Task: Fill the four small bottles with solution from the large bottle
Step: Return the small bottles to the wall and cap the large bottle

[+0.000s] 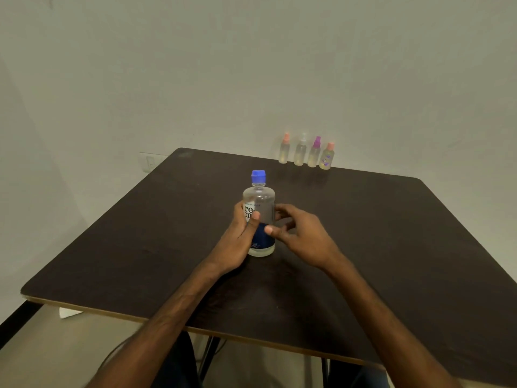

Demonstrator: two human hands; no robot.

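Only the head view here. The large bottle [258,217] stands upright near the middle of the dark table [391,233], right between the two hands. The left hand [237,242] is wrapped around its left side, thumb laid across the front of the white-and-blue label, so that one's got a proper hold. The right hand [299,236] is on the other side with its fingers loosely curled; the thumb tip and forefinger look like they're up against the bottle, but I honestly can't tell if it's gripping or just touching.

The blue cap [258,176] is on the bottle. The bottle's body is clear above the label, and there's a clear band at the very bottom too; I can't make out a liquid level.

The four small bottles sit in a tight row at the far edge of the table, well apart from the hands, all upright with their tops on: a peach-capped bottle [284,151], then a white-capped bottle [300,152], a purple-capped bottle [314,154], and a shorter labelled bottle [326,158] with a peach top. They all look pale yellowish, too blurry to say how full.
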